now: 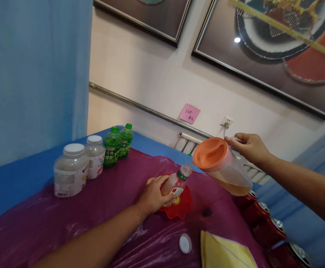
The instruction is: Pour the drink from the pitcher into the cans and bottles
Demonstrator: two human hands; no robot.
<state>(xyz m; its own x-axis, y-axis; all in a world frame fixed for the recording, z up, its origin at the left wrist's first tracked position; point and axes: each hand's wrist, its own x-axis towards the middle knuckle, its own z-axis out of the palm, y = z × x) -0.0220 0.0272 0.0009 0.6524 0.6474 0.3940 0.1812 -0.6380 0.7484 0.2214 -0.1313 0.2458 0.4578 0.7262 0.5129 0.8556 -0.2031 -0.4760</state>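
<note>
My left hand [153, 195] is wrapped round a clear plastic bottle [175, 185] with a green neck band, its mouth open and tilted to the right. Under the bottle lies a red scalloped dish [185, 204]. My right hand [249, 147] grips the handle of a translucent pitcher [229, 175] with an orange lid [210, 153]. The pitcher is tipped left, its spout beside the bottle mouth, and a thin trickle seems to show between them. Some yellowish liquid sits in the pitcher.
Two white-capped jars [70, 176] and two green bottles [112, 149] stand at the left on the purple sheet [109, 197]. A white cap [185, 243] and a yellow cloth [225, 251] lie in front. Several red cans [268, 227] line the right edge.
</note>
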